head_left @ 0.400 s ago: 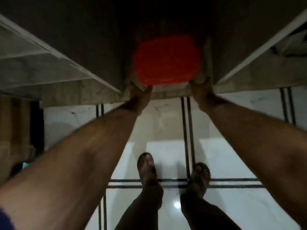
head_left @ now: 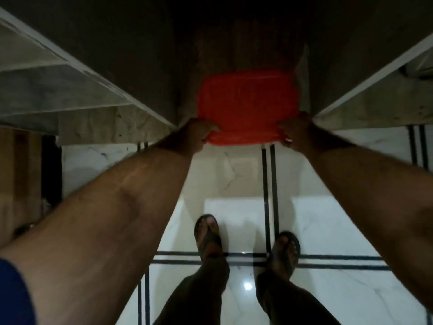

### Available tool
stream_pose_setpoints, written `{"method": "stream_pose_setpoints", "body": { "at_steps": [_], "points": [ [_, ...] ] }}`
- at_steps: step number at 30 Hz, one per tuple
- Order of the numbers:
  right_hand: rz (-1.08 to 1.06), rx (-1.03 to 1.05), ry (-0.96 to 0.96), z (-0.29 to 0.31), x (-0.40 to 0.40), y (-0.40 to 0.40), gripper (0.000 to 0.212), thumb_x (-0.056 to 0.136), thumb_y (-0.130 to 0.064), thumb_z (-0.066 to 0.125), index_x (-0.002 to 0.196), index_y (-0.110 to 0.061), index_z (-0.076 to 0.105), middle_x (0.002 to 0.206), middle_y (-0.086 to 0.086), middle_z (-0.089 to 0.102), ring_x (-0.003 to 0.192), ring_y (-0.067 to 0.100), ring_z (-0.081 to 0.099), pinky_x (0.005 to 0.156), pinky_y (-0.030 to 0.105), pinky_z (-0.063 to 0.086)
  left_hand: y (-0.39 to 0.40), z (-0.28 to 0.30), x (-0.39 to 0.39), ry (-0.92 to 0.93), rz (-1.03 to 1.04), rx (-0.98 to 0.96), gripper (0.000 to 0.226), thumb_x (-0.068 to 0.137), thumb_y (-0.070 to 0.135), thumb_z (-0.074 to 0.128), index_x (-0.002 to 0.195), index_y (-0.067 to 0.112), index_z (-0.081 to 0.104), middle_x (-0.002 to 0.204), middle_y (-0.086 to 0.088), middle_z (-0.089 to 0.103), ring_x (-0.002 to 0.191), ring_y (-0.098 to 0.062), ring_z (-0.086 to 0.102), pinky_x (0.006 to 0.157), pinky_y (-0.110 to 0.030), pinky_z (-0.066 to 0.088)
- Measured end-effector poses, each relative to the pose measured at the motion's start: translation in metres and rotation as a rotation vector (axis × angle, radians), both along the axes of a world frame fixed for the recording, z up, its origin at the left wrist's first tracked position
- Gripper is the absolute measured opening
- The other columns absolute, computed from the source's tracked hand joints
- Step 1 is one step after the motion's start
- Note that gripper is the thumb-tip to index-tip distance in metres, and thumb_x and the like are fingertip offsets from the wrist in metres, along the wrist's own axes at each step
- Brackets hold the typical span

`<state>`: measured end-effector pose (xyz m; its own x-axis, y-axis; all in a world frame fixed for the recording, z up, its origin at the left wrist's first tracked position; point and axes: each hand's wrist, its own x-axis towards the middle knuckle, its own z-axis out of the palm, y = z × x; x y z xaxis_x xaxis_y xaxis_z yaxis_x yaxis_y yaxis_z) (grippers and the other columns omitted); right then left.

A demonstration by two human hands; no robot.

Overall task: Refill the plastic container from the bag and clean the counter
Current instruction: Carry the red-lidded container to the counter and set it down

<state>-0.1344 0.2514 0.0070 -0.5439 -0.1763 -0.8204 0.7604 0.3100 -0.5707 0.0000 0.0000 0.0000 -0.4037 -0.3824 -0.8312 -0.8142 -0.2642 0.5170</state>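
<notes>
A plastic container with a red lid (head_left: pixel 246 109) sits low in a dark gap between two stone shelves, its near edge sticking out over the floor. My left hand (head_left: pixel 194 134) grips its near left corner, fingers curled round the rim. At the near right corner my right hand (head_left: pixel 297 132) grips the rim the same way. The container's body below the lid is hidden. No bag is in view.
Stone shelf slabs (head_left: pixel 105 113) flank the gap on the left and on the right (head_left: pixel 365 113). Below is a glossy white marble floor (head_left: pixel 328 221) with black inlay lines. My sandalled feet (head_left: pixel 208 233) stand close under the container. A brown wooden panel (head_left: pixel 18 174) is at far left.
The red-lidded container has come out toward me from the dark recess, with both hands shifting from its lower front edge to gripping its near corners.
</notes>
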Motion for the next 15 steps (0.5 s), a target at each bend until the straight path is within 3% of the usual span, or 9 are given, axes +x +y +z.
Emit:
{"method": "stream_pose_setpoints", "body": {
  "at_steps": [2, 4, 8, 10, 13, 15],
  "points": [
    [0.059, 0.039, -0.124, 0.032, 0.033, 0.019, 0.063, 0.092, 0.0, 0.067, 0.148, -0.023, 0.049, 0.141, 0.009, 0.063, 0.115, 0.031, 0.066, 0.071, 0.039, 0.056, 0.018, 0.031, 0.036, -0.086, 0.033, 0.043, 0.03, 0.071, 0.012, 0.082, 0.095, 0.02, 0.065, 0.108, -0.005, 0.071, 0.084, -0.021, 0.06, 0.069, -0.033, 0.044],
    [0.139, 0.158, -0.223, 0.062, 0.077, 0.044, 0.059, 0.087, -0.01, 0.075, 0.141, -0.02, 0.054, 0.132, 0.012, 0.068, 0.102, 0.026, 0.069, 0.069, 0.039, 0.054, 0.04, 0.061, 0.087, -0.115, 0.072, 0.103, 0.036, 0.068, 0.005, 0.078, 0.102, 0.015, 0.071, 0.116, -0.007, 0.077, 0.093, -0.026, 0.067, 0.081, -0.034, 0.047],
    [0.081, 0.34, -0.171, 0.138, 0.143, 0.087, 0.086, 0.067, -0.077, 0.084, 0.128, -0.019, 0.069, 0.114, 0.005, 0.078, 0.098, 0.027, 0.076, 0.078, 0.044, 0.06, 0.07, 0.158, 0.149, -0.102, 0.123, 0.174, 0.059, 0.07, -0.002, 0.077, 0.125, 0.013, 0.066, 0.117, -0.011, 0.075, 0.096, -0.028, 0.073, 0.071, -0.028, 0.059],
    [0.08, 0.459, -0.088, 0.188, 0.163, 0.108, 0.11, 0.051, -0.102, 0.072, 0.118, -0.015, 0.076, 0.105, 0.005, 0.08, 0.094, 0.031, 0.077, 0.088, 0.045, 0.063, 0.077, 0.22, 0.171, -0.171, -0.061, 0.187, 0.088, 0.061, 0.011, 0.088, 0.142, 0.018, 0.054, 0.131, -0.007, 0.071, 0.111, -0.026, 0.07, 0.089, -0.038, 0.059],
    [0.079, 0.461, 0.03, 0.28, 0.181, 0.13, 0.088, 0.057, -0.099, 0.07, 0.096, -0.019, 0.075, 0.098, -0.001, 0.078, 0.092, 0.025, 0.075, 0.09, 0.038, 0.061, 0.075, 0.312, 0.184, -0.182, -0.396, 0.17, 0.115, 0.052, 0.044, 0.102, 0.152, 0.025, 0.048, 0.134, 0.002, 0.069, 0.119, -0.021, 0.065, 0.101, -0.045, 0.053],
    [0.052, 0.426, 0.065, 0.327, 0.18, 0.135, 0.078, 0.06, -0.094, 0.074, 0.089, -0.022, 0.074, 0.093, -0.003, 0.079, 0.088, 0.022, 0.078, 0.086, 0.038, 0.064, 0.072, 0.368, 0.185, -0.169, -0.487, 0.067, 0.1, 0.061, 0.066, 0.094, 0.146, 0.028, 0.057, 0.124, 0.003, 0.074, 0.111, -0.02, 0.07, 0.096, -0.044, 0.055]
  ]
}}
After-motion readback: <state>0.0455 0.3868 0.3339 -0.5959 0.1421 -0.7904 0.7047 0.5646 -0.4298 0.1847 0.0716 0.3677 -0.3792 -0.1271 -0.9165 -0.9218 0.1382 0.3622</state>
